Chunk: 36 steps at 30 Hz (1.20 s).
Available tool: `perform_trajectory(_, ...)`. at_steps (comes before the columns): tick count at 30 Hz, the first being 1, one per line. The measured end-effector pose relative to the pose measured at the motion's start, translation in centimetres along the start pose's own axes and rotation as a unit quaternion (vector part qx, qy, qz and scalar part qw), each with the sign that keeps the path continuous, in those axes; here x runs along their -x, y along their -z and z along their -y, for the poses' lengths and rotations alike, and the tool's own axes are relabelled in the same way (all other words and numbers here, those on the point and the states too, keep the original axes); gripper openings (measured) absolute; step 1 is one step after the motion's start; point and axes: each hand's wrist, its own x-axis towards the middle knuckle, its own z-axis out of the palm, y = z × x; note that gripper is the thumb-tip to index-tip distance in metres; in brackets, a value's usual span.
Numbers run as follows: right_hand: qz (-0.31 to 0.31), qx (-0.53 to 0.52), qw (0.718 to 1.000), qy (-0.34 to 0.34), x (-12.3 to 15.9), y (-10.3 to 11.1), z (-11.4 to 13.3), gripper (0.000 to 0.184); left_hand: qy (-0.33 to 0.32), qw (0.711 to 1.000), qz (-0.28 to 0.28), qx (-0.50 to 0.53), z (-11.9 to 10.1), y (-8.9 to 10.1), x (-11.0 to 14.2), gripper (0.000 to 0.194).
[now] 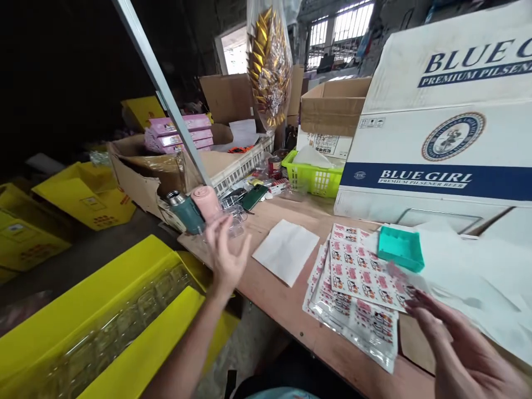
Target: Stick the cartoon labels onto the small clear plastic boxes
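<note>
My left hand (228,260) is raised over the table's left edge, blurred, with its fingers apart. Just beyond its fingertips is some clear plastic packaging (236,224); whether they touch it I cannot tell. A pink bottle (206,202) and a dark green flask (185,210) stand behind that hand. At the lower right, my right hand (465,346) has its fingers stretched out, the tips at the corner of a sheet of pink and black printed stickers (361,269). Under this sheet lie more sticker sheets in clear plastic sleeves (369,335). A teal tray (401,247) sits beside the stack.
White paper (286,249) lies mid-table. A yellow box of clear plastic cases (143,257) stands at the left. Farther back are a phone (255,197), a lime green basket (311,177) and a carton of pink boxes (137,172). A large white carton (432,138) leans at the right.
</note>
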Motion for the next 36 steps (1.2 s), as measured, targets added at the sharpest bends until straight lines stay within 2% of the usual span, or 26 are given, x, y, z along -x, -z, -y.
perform_trajectory(2,0.070,-0.017,0.997,-0.005,0.6,-1.2,-0.7,0.046,-0.006,0.995,0.045,-0.087,2.5,1.6,-3.5,0.047)
perform_trajectory(5,0.171,-0.031,0.983,0.055,1.4,-3.5,-1.6,0.055,0.003,0.986,0.147,-0.080,4.1,2.0,-7.0,0.015)
perform_trajectory(6,0.190,-0.020,0.978,0.084,1.4,-4.0,-1.8,0.057,0.008,0.984,0.167,-0.061,3.8,1.8,-7.6,0.009)
perform_trajectory(8,0.201,0.001,0.970,0.139,1.2,-4.5,-1.7,0.064,0.013,0.982,0.185,-0.021,2.4,1.0,-7.5,0.014)
perform_trajectory(9,0.208,0.005,0.965,0.162,0.9,-4.6,-1.5,0.070,0.033,0.977,0.211,0.021,1.4,0.5,-6.9,0.019)
perform_trajectory(10,0.222,0.005,0.957,0.186,0.5,-4.5,-1.1,0.079,0.074,0.958,0.262,0.086,0.2,-0.1,-6.0,0.022)
perform_trajectory(11,0.247,0.003,0.946,0.212,0.1,-4.4,-0.6,0.090,0.136,0.917,0.335,0.167,-1.0,-0.7,-4.8,0.025)
perform_trajectory(12,0.283,0.000,0.929,0.237,-0.3,-4.4,-0.1,0.101,0.209,0.848,0.417,0.252,-2.1,-1.4,-3.6,0.026)
perform_trajectory(13,0.324,-0.005,0.910,0.259,-0.7,-4.4,0.4,0.109,0.284,0.757,0.487,0.330,-3.1,-2.2,-2.3,0.027)
perform_trajectory(14,0.362,-0.016,0.892,0.270,-1.0,-4.5,0.8,0.114,0.348,0.668,0.530,0.389,-4.0,-3.0,-1.0,0.027)
perform_trajectory(15,0.387,-0.037,0.883,0.264,-1.3,-4.7,1.1,0.115,0.398,0.601,0.541,0.432,-4.8,-3.8,0.2,0.028)
perform_trajectory(16,0.395,-0.065,0.884,0.242,-1.5,-4.9,1.3,0.116,0.437,0.556,0.529,0.469,-5.4,-4.6,1.4,0.032)
perform_trajectory(17,0.382,-0.097,0.895,0.209,-1.7,-5.0,1.3,0.118,0.465,0.531,0.498,0.503,-5.8,-5.3,2.4,0.040)
perform_trajectory(18,0.350,-0.128,0.913,0.168,-1.9,-5.1,1.1,0.120,0.481,0.521,0.464,0.531,-6.2,-5.9,3.5,0.052)
perform_trajectory(19,0.305,-0.152,0.931,0.126,-2.0,-5.1,0.9,0.121,0.481,0.522,0.434,0.555,-6.5,-6.4,4.4,0.064)
perform_trajectory(21,0.238,-0.178,0.953,0.057,-2.3,-4.9,0.1,0.121,0.442,0.555,0.402,0.579,-7.1,-7.1,6.1,0.071)
perform_trajectory(23,0.224,-0.173,0.959,0.014,-2.4,-4.3,-0.7,0.114,0.395,0.611,0.386,0.567,-7.6,-7.4,7.4,0.060)
perform_trajectory(25,0.216,-0.128,0.968,0.011,-2.4,-3.3,-1.1,0.107,0.388,0.646,0.374,0.540,-8.0,-7.7,8.0,0.044)
perform_trajectory(26,0.197,-0.097,0.975,0.019,-2.2,-2.5,-1.1,0.103,0.401,0.649,0.369,0.530,-8.2,-7.8,8.1,0.040)
perform_trajectory(28,0.178,-0.068,0.981,0.027,-1.6,-0.7,-0.9,0.086,0.437,0.636,0.358,0.525,-8.2,-8.0,8.0,0.039)
perform_trajectory(29,0.203,-0.084,0.975,0.012,-1.2,0.3,-0.6,0.077,0.452,0.628,0.352,0.527,-8.2,-8.1,7.9,0.037)
perform_trajectory(30,0.254,-0.119,0.960,-0.018,-0.6,1.3,-0.4,0.069,0.465,0.620,0.346,0.529,-8.2,-8.2,7.8,0.034)
perform_trajectory(32,0.367,-0.207,0.902,-0.099,0.5,2.8,-0.1,0.063,0.487,0.613,0.329,0.528,-8.2,-8.4,7.9,0.027)
perform_trajectory(33,0.404,-0.243,0.871,-0.138,1.1,3.2,-0.1,0.063,0.496,0.613,0.321,0.525,-8.2,-8.6,8.0,0.025)
perform_trajectory(34,0.424,-0.271,0.848,-0.168,1.7,3.4,-0.1,0.063,0.505,0.615,0.314,0.519,-8.3,-8.7,8.2,0.023)
perform_trajectory(36,0.424,-0.312,0.824,-0.210,2.6,3.4,-0.3,0.060,0.517,0.621,0.304,0.504,-8.6,-8.8,8.5,0.021)
